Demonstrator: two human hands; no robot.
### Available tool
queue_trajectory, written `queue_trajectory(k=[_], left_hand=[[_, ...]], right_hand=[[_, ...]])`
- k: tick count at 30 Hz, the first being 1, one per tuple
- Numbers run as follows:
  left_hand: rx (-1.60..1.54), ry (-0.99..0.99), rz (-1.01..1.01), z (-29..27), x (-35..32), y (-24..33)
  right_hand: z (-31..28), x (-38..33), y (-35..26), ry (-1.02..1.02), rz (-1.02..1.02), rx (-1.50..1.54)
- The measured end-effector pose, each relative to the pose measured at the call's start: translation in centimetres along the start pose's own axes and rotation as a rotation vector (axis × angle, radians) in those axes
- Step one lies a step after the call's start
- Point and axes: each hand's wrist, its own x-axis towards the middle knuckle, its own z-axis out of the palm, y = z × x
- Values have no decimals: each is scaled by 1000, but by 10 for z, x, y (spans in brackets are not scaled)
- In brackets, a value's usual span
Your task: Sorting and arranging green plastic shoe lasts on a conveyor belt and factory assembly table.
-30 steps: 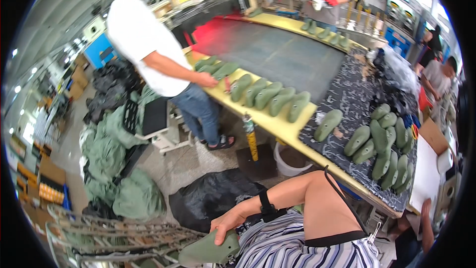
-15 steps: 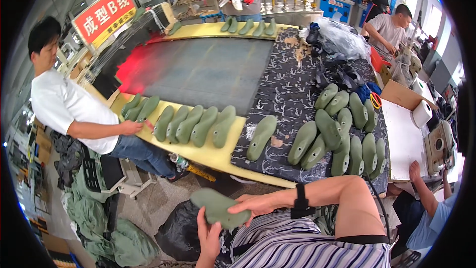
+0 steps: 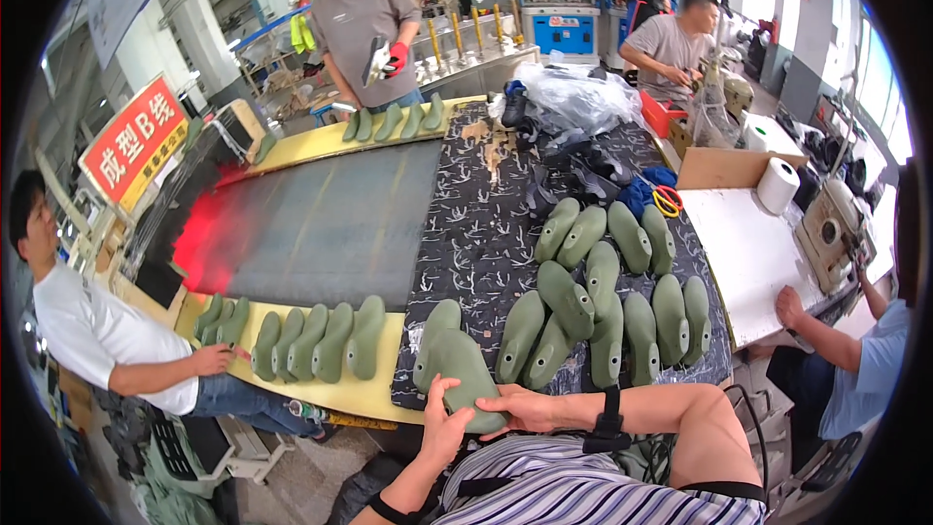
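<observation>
A green shoe last (image 3: pixel 461 367) is gripped in both my hands just over the near edge of the table. My left hand (image 3: pixel 445 431) holds its lower left side, and my right hand (image 3: pixel 527 409) closes on its lower right end. Partly hidden behind it, another green shoe last (image 3: pixel 442 316) lies on the dark patterned cover (image 3: pixel 476 224). Several more lasts (image 3: pixel 604 331) are grouped on that cover to the right, one resting across others. On the yellow strip (image 3: pixel 381 355) to the left, several lasts (image 3: pixel 330 342) stand in a row.
A grey belt (image 3: pixel 321 219) glows red at its left end. A person in white (image 3: pixel 107 350) stands at left, another in grey (image 3: pixel 369 34) across the table. Clear plastic wrap (image 3: pixel 573 102) and yellow-handled scissors (image 3: pixel 668 200) lie at the back. A sewing machine (image 3: pixel 834 233) is at right.
Both hands have brought the shoe last up from beside the table to its near edge, tilting it more upright. The view has swung, shifting the table leftward.
</observation>
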Motion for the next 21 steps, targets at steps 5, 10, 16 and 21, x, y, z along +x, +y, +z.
queue_trajectory(k=[5, 10, 16, 21], left_hand=[[281, 22, -144, -8, 54, -36], [779, 20, 281, -24, 92, -86], [1281, -147, 702, -40, 91, -57], [1133, -148, 163, -65, 105, -58]], right_hand=[[-36, 37, 1, 37, 108, -22], [-28, 62, -18, -95, 35, -270], [-57, 39, -51, 556, -504, -1756], [-103, 15, -29, 829, -379, -2043]])
